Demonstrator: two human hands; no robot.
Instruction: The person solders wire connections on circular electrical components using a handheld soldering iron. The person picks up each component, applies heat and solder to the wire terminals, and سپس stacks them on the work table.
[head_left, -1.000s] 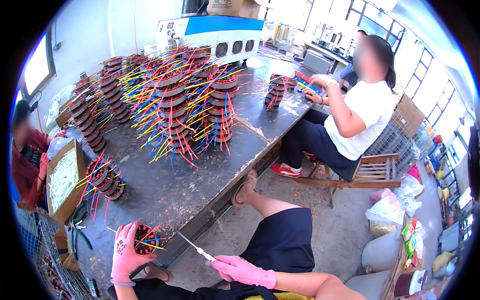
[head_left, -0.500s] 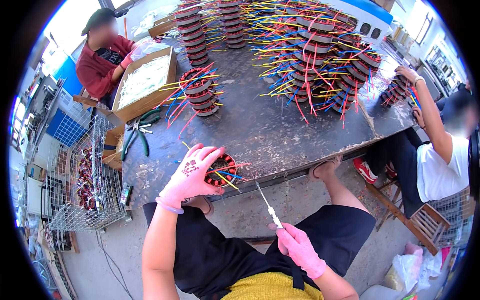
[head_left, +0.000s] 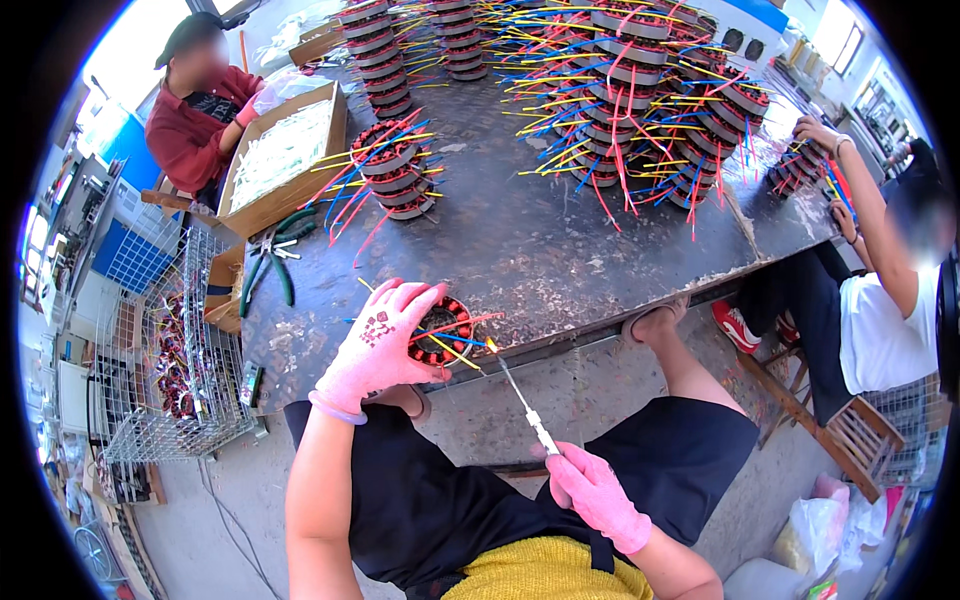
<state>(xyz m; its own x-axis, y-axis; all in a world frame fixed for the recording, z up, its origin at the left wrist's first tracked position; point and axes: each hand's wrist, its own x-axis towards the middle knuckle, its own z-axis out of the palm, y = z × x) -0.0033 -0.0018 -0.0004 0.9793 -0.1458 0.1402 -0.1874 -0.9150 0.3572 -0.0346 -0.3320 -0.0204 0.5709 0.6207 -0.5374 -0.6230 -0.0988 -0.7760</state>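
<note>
At the table's front edge, my left hand (head_left: pixel 385 338) in a pink glove grips a motor stator (head_left: pixel 458 306), a ring with red windings. Red, blue and yellow leads stick out of it to the right. In my pink-gloved right hand (head_left: pixel 598 492) is a slim white-handled tool (head_left: pixel 541 432) with a long thin metal shaft, pointing up and left. Its tip is close to the ends of the leads, and a small yellow-orange glow shows there, like a flame. Whether the tip touches a lead I cannot tell.
A short stator stack (head_left: pixel 398 185) stands behind my left hand, with taller stacks (head_left: pixel 628 75) farther back. Green-handled pliers (head_left: pixel 272 262) lie beside a cardboard box (head_left: pixel 235 215) of white pieces. Co-workers sit at left and right. A wire basket (head_left: pixel 180 430) stands at left.
The tool in my right hand has moved up and left to the lead ends, and a glow now shows at its tip. My left hand keeps its hold on the stator, slightly higher.
</note>
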